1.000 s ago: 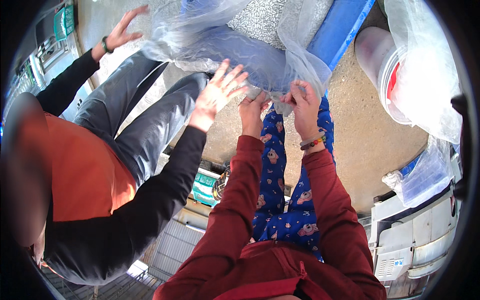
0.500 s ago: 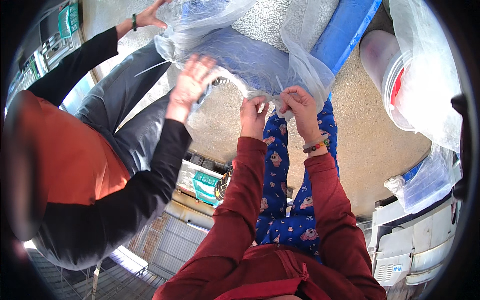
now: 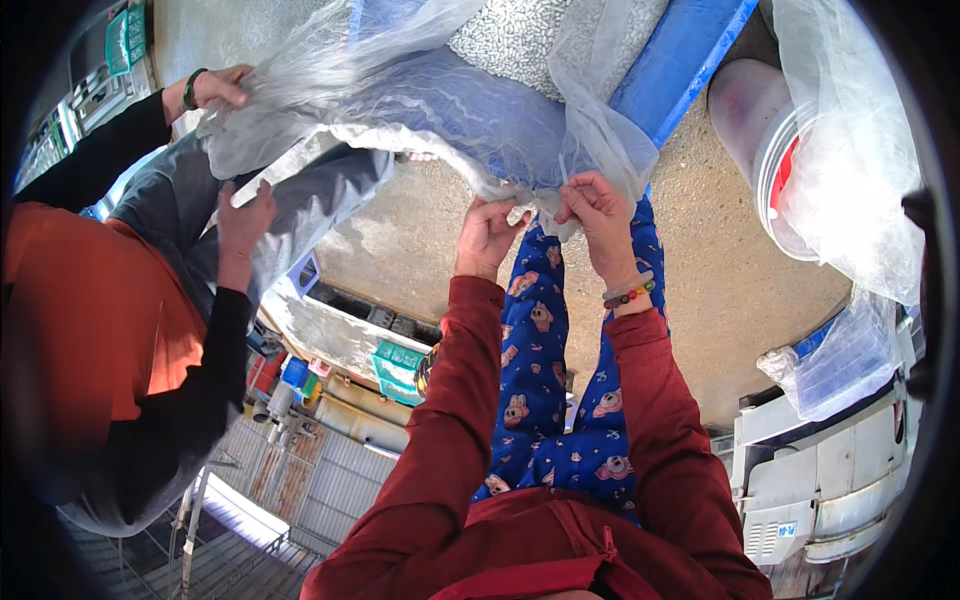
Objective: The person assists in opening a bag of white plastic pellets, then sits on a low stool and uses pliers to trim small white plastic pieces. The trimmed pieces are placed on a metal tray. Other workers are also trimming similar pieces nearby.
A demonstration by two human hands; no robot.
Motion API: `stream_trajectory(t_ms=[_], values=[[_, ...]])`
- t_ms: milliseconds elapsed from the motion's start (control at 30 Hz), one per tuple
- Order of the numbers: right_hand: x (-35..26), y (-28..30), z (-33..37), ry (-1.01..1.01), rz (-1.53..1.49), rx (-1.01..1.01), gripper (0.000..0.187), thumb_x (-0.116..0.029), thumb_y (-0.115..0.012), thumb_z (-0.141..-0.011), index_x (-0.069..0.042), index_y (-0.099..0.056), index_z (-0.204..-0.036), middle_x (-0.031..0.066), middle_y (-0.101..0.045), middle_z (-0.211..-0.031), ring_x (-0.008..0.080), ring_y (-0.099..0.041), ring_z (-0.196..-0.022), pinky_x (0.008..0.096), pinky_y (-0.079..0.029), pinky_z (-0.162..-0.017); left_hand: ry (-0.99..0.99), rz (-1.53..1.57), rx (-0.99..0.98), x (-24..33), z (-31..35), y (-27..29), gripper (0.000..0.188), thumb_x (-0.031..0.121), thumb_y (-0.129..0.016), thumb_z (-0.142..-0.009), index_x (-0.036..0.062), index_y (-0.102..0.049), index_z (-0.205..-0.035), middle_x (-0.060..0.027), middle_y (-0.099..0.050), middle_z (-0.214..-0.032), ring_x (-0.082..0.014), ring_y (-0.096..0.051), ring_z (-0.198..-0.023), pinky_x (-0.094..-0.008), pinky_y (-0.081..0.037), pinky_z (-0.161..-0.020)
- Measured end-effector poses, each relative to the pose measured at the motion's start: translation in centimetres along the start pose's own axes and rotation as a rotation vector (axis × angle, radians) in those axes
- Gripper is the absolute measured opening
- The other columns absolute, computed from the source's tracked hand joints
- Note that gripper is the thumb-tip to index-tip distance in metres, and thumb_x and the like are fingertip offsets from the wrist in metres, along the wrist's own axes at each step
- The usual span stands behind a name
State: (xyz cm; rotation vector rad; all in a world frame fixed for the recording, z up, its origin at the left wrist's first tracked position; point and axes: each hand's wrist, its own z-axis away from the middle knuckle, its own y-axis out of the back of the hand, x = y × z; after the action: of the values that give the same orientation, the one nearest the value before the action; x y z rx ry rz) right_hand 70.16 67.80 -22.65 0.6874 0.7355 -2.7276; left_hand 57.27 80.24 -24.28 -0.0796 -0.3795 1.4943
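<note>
A sheer white mesh net (image 3: 330,75) is draped over a blue trough (image 3: 685,70) holding a mass of small white pellet-like pieces (image 3: 515,40). At the trough's near edge, my left hand (image 3: 487,238) has its fingers closed on the net's bunched hem. Just to its right, my right hand (image 3: 602,222) pinches the gathered net. A thin pale strip stands up by its fingertips; whether that hand grips the strip too, I cannot tell.
A co-worker in orange and black (image 3: 140,290) stands at left, one hand (image 3: 215,90) holding the net's far-left end. On the right are a white bucket (image 3: 780,190), more hanging mesh (image 3: 855,130) and a white vehicle (image 3: 830,480). A green basket (image 3: 398,370) lies behind.
The co-worker's hands have moved left, drawing the net's left end outward and spreading its bunched corner; one hand has come off the net. My left hand has shifted slightly left and down.
</note>
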Motion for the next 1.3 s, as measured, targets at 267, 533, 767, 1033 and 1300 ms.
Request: stream_trajectory(t_ms=[267, 533, 767, 1033, 1300], values=[[-1.1, -1.6, 0.1, 0.063, 0.088, -0.002, 0.009, -0.012, -0.054, -0.089, -0.004, -0.053, -0.091, 0.0038, -0.060, -0.077, 0.0108, -0.057, -0.070, 0.0247, -0.045, -0.071, -0.191, -0.625, 0.325, 1.9, 0.0, -2.9, 0.021, 0.013, -0.060, -0.077, 0.0088, -0.053, -0.097, 0.0006, -0.056, -0.086, -0.0099, -0.050, -0.075, -0.0272, -0.039, -0.066], [-1.1, -0.8, 1.0, 0.054, -0.073, 0.048, 0.006, -0.011, -0.052, -0.090, -0.005, -0.053, -0.090, 0.0057, -0.063, -0.084, 0.0116, -0.059, -0.080, 0.0253, -0.045, -0.074, -0.171, -0.551, 0.291, 1.0, -0.2, -3.9, 0.030, 0.022, -0.057, -0.082, 0.0045, -0.049, -0.105, -0.0024, -0.055, -0.096, -0.0147, -0.053, -0.086, -0.0316, -0.048, -0.067], [1.5, -2.5, 4.9, -0.058, 0.046, 0.042, 0.004, -0.007, -0.059, -0.086, -0.003, -0.057, -0.086, 0.0023, -0.063, -0.085, 0.0061, -0.056, -0.079, 0.0208, -0.044, -0.072, 0.174, -0.489, 0.252, -0.2, 3.5, -4.0, 0.039, 0.039, -0.063, -0.083, 0.0038, -0.057, -0.099, -0.0008, -0.059, -0.084, -0.0106, -0.056, -0.080, -0.0282, -0.045, -0.064], [2.6, -2.1, 4.7, -0.068, 0.249, -0.063, 0.009, 0.000, -0.058, -0.084, 0.000, -0.056, -0.093, 0.0051, -0.063, -0.094, 0.0102, -0.059, -0.091, 0.0221, -0.045, -0.082, -0.026, -0.857, 0.071, 0.0, 0.7, -3.8, 0.021, 0.016, -0.060, -0.084, -0.0004, -0.064, -0.095, -0.0037, -0.063, -0.081, -0.0081, -0.054, -0.065, -0.0213, -0.042, -0.058], [-1.3, -1.1, 5.0, 0.003, 0.165, -0.203, 0.033, 0.005, -0.049, -0.080, -0.003, -0.055, -0.111, 0.0058, -0.063, -0.098, 0.0161, -0.059, -0.097, 0.0281, -0.046, -0.082, 0.074, -1.186, -0.133, 2.2, 3.2, -3.2, 0.024, 0.017, -0.053, -0.088, -0.0007, -0.065, -0.100, -0.0003, -0.061, -0.079, -0.0066, -0.050, -0.070, -0.0211, -0.041, -0.065]])
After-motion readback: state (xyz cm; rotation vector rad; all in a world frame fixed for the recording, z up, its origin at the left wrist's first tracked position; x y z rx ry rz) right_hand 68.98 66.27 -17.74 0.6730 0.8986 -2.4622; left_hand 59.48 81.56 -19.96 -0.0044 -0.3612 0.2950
